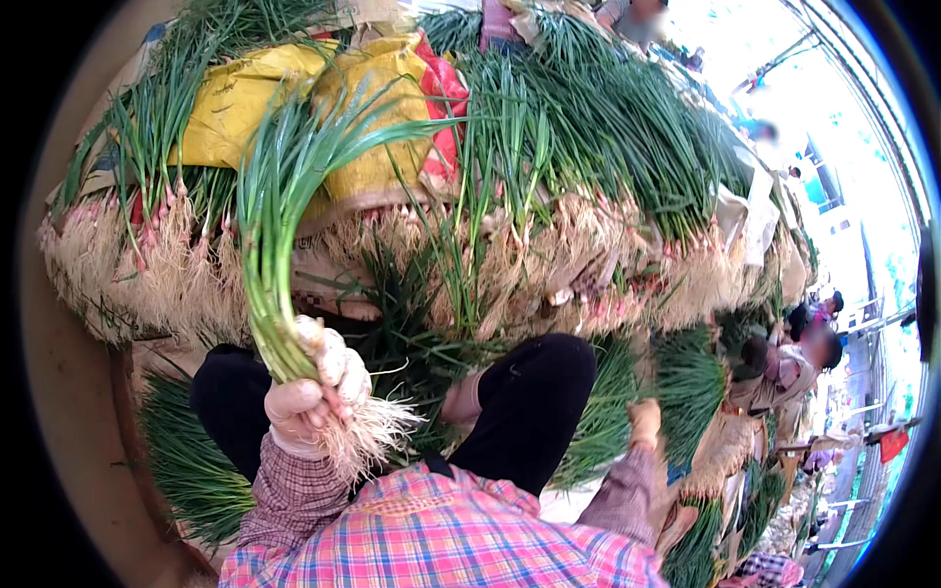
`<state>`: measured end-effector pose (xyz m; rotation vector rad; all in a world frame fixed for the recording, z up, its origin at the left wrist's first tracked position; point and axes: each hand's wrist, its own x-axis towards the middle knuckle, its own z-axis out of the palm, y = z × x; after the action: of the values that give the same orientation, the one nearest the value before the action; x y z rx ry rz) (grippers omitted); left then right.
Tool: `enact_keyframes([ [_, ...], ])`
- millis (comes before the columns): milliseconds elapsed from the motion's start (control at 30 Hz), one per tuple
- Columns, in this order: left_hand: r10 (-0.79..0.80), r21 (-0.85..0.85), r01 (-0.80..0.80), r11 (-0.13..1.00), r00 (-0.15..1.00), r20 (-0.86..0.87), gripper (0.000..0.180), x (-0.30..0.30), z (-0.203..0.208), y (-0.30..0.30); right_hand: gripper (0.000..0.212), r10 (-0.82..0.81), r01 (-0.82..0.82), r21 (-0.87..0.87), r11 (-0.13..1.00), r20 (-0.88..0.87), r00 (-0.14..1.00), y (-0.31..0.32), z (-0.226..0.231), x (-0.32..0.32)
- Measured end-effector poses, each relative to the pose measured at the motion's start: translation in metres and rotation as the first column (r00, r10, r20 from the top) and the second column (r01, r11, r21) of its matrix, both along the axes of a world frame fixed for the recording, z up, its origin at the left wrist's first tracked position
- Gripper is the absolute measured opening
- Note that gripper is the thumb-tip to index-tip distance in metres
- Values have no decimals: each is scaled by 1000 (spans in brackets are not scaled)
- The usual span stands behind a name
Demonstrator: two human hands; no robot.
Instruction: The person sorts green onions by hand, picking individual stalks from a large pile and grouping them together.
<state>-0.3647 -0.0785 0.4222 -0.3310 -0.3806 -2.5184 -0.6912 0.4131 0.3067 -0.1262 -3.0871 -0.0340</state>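
Observation:
My left hand [314,392], in a pale glove, is closed around the lower stems of a bunch of green garlic [270,279]. Its long flat leaves rise and droop to the right, while a tuft of pale roots [368,441] hangs below my fingers. Out to the right, my right hand [644,421], also gloved, looks curled closed beside a pile of green leaves [691,382]. Whatever it may hold is too small to make out.
A long heap of green garlic [608,127] lies ahead, roots facing me, partly under a yellow sack [377,127] and a red one [443,103]. More bundles [191,461] lie beside my bent knees [539,392]. Several people [789,367] are at the right.

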Motion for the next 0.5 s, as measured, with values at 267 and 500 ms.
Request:
enact_keyframes([
  [267, -89, 42, 81, 996, 777, 623, 55, -33, -39, 19, 31, 527, -400, -728, 557, -62, 847, -360, 124, 17],
  [500, -131, 107, 87, 990, 847, 516, 46, -37, -32, 18, 21, 429, -701, -558, 444, -554, 713, -418, 127, -42],
])
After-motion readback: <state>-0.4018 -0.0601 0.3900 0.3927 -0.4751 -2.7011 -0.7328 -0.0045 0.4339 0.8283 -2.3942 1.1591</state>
